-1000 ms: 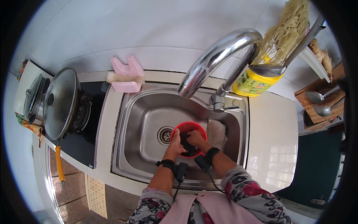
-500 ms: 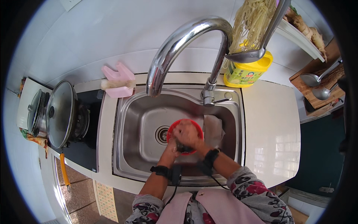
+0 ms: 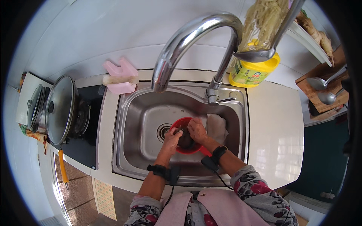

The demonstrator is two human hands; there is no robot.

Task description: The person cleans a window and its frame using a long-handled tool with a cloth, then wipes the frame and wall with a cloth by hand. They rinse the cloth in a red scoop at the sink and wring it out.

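A red bowl (image 3: 181, 122) with a short handle (image 3: 205, 151) sits in the steel sink (image 3: 151, 113), just right of the drain. Dark contents (image 3: 185, 141) lie inside it, too unclear to name. At the bowl's left rim my left hand (image 3: 172, 138) is closed, fingertips over the contents. My right hand (image 3: 197, 130) is curled at the upper right rim, fingers drawn together. What either hand pinches is hidden. Close to the right hand, a pale flat sheet or bag (image 3: 216, 128) rests against the sink's right side.
A chrome faucet (image 3: 181, 45) arches over the sink. Behind it stand a yellow jug (image 3: 252, 71) and a hanging ladle (image 3: 260, 55). A pink holder (image 3: 121, 75) is at the back left. Left of the sink, a lidded pan (image 3: 61, 109) is on the black stove (image 3: 88, 145).
My hands were together over the bowl, the right one blurred. Now they are apart at its two sides, and the dark contents and the bowl's handle show.
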